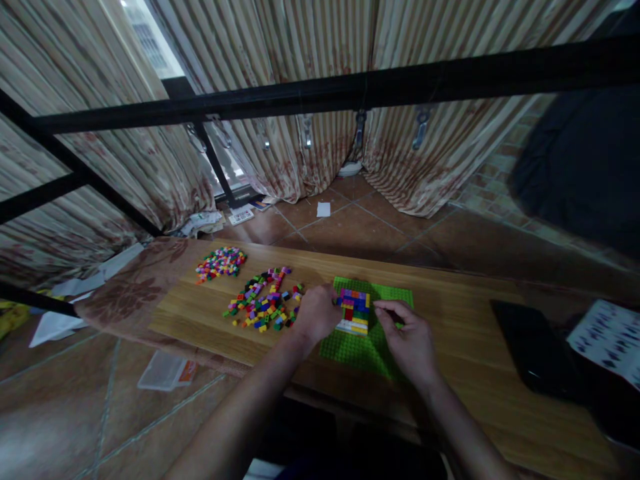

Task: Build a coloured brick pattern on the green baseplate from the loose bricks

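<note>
At center frame, the left hand (320, 310) hides its fingertips beside a brick build (356, 312), while anything pinched by the right hand (407, 332), which covers part of the green baseplate (345, 352), is too small to tell; both forearms (245, 407) run off the bottom edge, curtains (300, 47) leave the top, and at far right a patterned sheet (603, 325) is cropped, its marks (611, 364) too blurred to read

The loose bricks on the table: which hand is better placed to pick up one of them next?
Probably the left hand: it is close beside the nearer brick pile, while the right hand is on the other side of the built block.
</note>
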`<state>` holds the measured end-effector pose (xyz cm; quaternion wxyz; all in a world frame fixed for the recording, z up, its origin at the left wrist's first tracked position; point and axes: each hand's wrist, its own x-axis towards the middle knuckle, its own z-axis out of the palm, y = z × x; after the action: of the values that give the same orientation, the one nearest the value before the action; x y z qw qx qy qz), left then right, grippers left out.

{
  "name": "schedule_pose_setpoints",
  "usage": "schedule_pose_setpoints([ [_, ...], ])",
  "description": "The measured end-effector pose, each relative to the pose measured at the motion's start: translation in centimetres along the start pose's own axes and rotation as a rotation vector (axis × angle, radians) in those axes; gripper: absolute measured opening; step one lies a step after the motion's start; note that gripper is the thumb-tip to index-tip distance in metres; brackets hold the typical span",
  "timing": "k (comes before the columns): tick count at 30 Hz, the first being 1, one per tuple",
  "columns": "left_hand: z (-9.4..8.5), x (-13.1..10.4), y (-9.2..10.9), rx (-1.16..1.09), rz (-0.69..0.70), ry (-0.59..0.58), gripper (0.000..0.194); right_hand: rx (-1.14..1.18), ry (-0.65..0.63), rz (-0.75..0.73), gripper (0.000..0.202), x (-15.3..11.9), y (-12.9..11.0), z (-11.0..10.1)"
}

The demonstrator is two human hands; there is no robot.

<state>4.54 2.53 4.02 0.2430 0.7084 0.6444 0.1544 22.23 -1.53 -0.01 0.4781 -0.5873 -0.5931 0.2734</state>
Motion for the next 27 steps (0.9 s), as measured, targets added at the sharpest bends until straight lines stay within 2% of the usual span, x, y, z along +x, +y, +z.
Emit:
schedule_pose_setpoints([
  [4,0.0,0.3,0.0,-0.013,0.021,-0.014,0.020,0.004,-0.008,0.007,0.023,0.0,0.1,0.1],
  [7,-0.1,0.7,-0.1,-0.042,0.006,-0.072,0.017,0.000,-0.017,0.003,0.023,0.3,0.1,0.1],
  [12,-0.2,1.4,-0.5,-0.093,-0.037,-0.136,0.013,-0.007,-0.041,-0.070,0.021,1.4,-0.7,0.4],
  [20,-0.4,1.2,-0.8,-0.158,-0.031,-0.165,0.018,-0.289,-0.196,-0.258,0.014,4.9,-1.4,3.3],
  [23,-0.8,1.1,-0.6,-0.075,0.013,-0.149,0.021,-0.351,-0.235,-0.246,0.012,5.6,-0.9,4.1],
  [27,-1.1,0.9,-0.2,0.018,0.034,-0.129,0.023,-0.316,-0.272,-0.174,0.011,5.9,-0.4,4.4],
])
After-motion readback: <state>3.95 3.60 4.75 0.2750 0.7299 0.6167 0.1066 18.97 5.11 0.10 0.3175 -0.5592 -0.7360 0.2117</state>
